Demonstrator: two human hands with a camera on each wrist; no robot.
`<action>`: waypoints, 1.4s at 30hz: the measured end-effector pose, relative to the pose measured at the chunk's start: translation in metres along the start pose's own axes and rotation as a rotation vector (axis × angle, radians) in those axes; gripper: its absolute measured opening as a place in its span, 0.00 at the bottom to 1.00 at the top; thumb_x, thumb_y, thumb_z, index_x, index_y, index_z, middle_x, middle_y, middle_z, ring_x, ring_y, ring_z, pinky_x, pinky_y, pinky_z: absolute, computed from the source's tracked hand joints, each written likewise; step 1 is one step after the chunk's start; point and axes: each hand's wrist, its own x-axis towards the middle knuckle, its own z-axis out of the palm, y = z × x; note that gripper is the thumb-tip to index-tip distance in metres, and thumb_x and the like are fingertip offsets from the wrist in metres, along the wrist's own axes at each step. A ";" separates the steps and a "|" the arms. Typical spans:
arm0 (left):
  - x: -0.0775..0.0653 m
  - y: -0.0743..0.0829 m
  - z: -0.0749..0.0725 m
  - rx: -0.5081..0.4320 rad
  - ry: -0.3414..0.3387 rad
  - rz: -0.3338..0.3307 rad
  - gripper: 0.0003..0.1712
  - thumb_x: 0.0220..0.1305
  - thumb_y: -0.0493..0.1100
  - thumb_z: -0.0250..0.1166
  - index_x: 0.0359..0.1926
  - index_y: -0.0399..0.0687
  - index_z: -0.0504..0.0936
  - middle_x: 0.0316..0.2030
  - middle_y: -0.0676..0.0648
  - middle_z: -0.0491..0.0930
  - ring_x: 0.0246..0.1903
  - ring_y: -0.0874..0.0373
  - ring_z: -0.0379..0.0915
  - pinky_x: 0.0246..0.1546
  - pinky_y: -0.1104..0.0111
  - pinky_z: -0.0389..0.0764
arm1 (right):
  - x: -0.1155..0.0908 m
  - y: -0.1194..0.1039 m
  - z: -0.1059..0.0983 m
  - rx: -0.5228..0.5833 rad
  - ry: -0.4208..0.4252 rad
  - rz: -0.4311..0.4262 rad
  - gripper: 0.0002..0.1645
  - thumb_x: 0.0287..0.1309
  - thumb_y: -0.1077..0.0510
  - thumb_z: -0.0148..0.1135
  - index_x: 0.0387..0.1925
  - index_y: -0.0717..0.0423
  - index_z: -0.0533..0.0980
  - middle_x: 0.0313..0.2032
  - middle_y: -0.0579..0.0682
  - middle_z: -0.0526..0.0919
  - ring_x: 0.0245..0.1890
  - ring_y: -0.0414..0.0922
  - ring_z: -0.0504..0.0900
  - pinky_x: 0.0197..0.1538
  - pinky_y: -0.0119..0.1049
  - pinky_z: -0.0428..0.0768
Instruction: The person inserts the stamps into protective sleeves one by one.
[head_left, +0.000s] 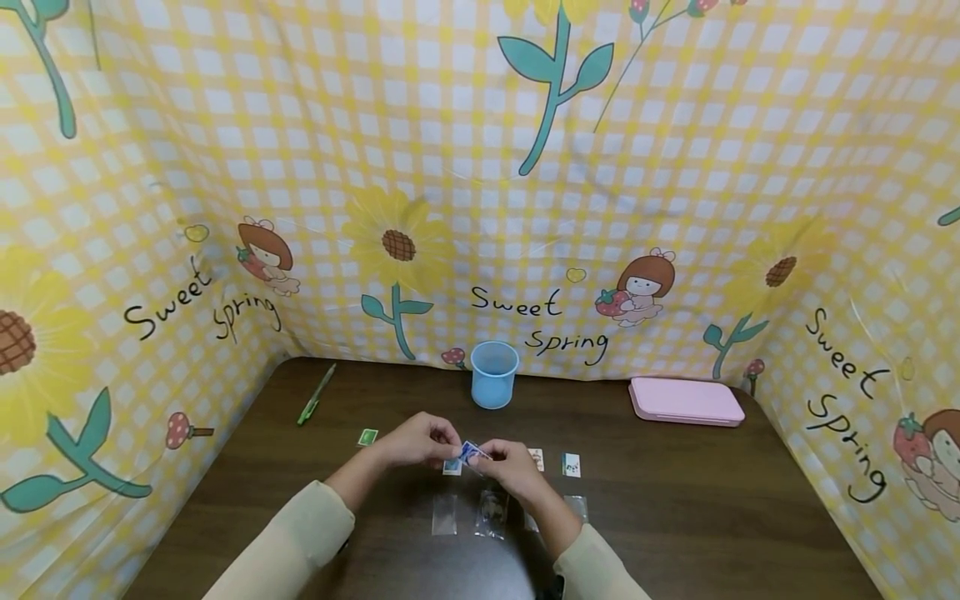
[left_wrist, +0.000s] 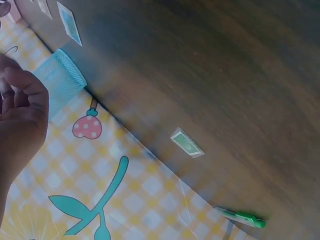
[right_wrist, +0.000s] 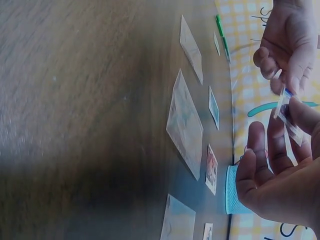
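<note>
Between both hands, above the table, is a small blue stamp [head_left: 471, 452] with a white border. My right hand [head_left: 513, 468] pinches it between thumb and fingers. The left hand [head_left: 422, 440] pinches its other end with the fingertips. In the right wrist view the stamp [right_wrist: 286, 116] has clear, shiny edges like a plastic sleeve, with the right thumb across it. A light-blue stamp [head_left: 452, 468] lies on the table below the hands. Clear plastic sleeves [head_left: 445, 517] lie in a row nearer the body, partly hidden by the right forearm. In the left wrist view the held stamp is hidden.
A green stamp [head_left: 367, 437] lies left, a reddish stamp [head_left: 536, 458] and a white-and-blue one [head_left: 572, 465] right. At the back stand a blue mesh cup [head_left: 493, 379] and a pink case [head_left: 686, 402]. A green pen [head_left: 315, 396] lies far left. Patterned cloth [head_left: 480, 208] encloses the table.
</note>
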 end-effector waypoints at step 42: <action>0.011 -0.067 -0.036 0.560 0.359 -0.231 0.05 0.53 0.42 0.70 0.26 0.51 0.80 0.24 0.55 0.77 0.25 0.59 0.69 0.28 0.64 0.71 | 0.007 0.032 0.052 -1.166 -0.135 -0.017 0.29 0.26 0.37 0.79 0.26 0.40 0.69 0.27 0.40 0.71 0.36 0.47 0.64 0.44 0.46 0.60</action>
